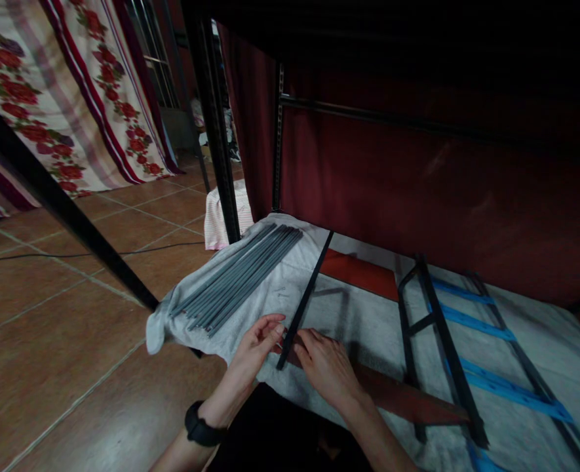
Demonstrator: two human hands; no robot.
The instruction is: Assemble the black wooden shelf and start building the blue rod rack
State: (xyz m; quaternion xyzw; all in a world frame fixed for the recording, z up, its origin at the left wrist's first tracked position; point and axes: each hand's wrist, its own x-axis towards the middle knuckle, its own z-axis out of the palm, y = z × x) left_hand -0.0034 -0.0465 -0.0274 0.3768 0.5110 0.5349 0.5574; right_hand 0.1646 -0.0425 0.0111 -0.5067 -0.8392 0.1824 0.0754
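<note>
A thin black bar (305, 298) lies slantwise across the grey cloth, its near end between my two hands. My left hand (259, 344), with a dark band on the wrist, is closed in a pinch at the bar's left side; what sits in the fingertips is too small to make out. From the other side, my right hand (329, 366) has its fingers curled against the bar near its lower end. A reddish-brown board (407, 393) runs under the right hand toward a black metal frame (440, 328). Another reddish board (361, 274) lies farther back, beyond the bar.
Several grey rods (243, 278) lie side by side on the cloth (280, 298) at the left. Blue slotted strips (510, 387) cross dark bars at the right. Black posts (215, 131) and a dark upper level enclose the space. A cable (122, 252) crosses the tiled floor.
</note>
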